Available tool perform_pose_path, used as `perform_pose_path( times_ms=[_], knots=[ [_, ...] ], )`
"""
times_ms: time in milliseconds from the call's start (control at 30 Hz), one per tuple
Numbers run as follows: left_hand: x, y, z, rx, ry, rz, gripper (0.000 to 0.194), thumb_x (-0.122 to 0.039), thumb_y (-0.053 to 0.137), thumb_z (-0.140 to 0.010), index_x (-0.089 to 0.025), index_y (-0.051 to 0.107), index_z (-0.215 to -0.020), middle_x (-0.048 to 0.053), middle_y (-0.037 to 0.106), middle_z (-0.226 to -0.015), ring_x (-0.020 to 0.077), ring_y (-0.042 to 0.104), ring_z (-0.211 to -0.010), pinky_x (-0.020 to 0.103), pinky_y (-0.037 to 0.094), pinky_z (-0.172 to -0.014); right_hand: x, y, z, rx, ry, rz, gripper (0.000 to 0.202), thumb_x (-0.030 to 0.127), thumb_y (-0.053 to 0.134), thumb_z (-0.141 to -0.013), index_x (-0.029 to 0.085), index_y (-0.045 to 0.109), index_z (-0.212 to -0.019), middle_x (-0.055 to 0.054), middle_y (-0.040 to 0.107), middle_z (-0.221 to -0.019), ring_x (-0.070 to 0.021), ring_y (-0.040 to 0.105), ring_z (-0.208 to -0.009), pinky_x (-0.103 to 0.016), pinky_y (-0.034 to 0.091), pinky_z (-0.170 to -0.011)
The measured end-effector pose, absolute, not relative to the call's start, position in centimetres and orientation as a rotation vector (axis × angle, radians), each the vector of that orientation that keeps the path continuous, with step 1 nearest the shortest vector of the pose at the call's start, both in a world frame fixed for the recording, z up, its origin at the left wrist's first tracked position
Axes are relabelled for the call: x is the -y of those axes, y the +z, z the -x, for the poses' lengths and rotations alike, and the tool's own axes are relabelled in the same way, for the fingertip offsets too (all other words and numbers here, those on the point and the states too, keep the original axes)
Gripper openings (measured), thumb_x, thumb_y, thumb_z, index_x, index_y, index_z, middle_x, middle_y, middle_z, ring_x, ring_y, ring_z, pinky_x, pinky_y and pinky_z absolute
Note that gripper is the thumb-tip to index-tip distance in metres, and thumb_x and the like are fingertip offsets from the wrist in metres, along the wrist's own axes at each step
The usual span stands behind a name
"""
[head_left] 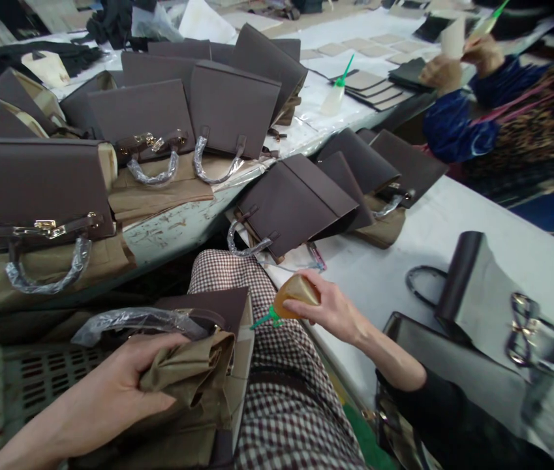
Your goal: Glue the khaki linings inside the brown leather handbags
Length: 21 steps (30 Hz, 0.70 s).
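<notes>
On my lap lies a dark brown handbag (222,301) with a handle wrapped in clear plastic (134,321). My left hand (130,378) grips the crumpled olive-brown cloth (188,372) at the bag, with the thumb pressed along it. In my right hand (325,303) is a squeeze bottle (297,295) of amber liquid, tilted down to the left. Its green nozzle (265,318) points at the pale edge (245,339) of the bag. Whether the tip touches that edge is hard to tell. Part of the bag is hidden under the cloth and my left hand.
Many brown handbags (27,189) stand on the left table (159,241); more lean on the right table (482,209), near a dark bag (453,365). A plastic crate (46,378) is at lower left. Another person's hands (462,62) work at upper right, near a second bottle (334,98).
</notes>
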<state>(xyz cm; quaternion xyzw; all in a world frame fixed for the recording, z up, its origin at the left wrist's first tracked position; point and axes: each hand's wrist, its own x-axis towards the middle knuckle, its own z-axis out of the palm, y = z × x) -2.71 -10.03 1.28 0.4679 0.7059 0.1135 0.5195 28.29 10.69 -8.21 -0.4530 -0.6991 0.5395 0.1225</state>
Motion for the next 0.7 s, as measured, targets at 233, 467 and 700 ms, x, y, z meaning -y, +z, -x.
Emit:
perform_pose_path(
  times_ms=[233, 467, 700],
  knots=[
    [11.4, 0.2, 2.9, -1.784, 0.247, -1.098, 0.065, -0.023, 0.074, -0.07, -0.034, 0.073, -0.134, 0.002, 0.071, -0.141, 0.0358, 0.063, -0.129, 0.047, 0.045, -0.119, -10.5, -8.5, -27.9, 1.929, 1.836, 1.313, 0.038, 0.044, 0.08, -0.079, 0.02, 0.064, -0.104, -0.003, 0.068, -0.082, -0.0177, 0.062, -0.059, -0.029, 0.048, -0.046],
    [10.9, 0.7, 2.6, -1.632, 0.319, -1.059, 0.061, -0.019, 0.07, -0.078, -0.031, 0.069, -0.138, 0.001, 0.07, -0.142, 0.0323, 0.064, -0.129, 0.042, 0.047, -0.117, -10.5, -8.6, -28.6, 1.777, 1.915, 1.312, 0.038, 0.052, 0.077, -0.084, 0.021, 0.059, -0.096, 0.001, 0.064, -0.069, -0.0143, 0.057, -0.05, -0.028, 0.046, -0.043],
    [10.0, 0.6, 2.5, -1.564, 0.385, -1.036, 0.059, -0.015, 0.07, -0.077, -0.033, 0.07, -0.133, -0.003, 0.075, -0.129, 0.026, 0.069, -0.116, 0.035, 0.049, -0.114, -10.3, -9.2, -28.8, 1.712, 1.893, 1.338, 0.043, 0.055, 0.08, -0.081, 0.02, 0.061, -0.098, 0.0, 0.065, -0.072, -0.0157, 0.059, -0.052, -0.029, 0.048, -0.043]
  ],
)
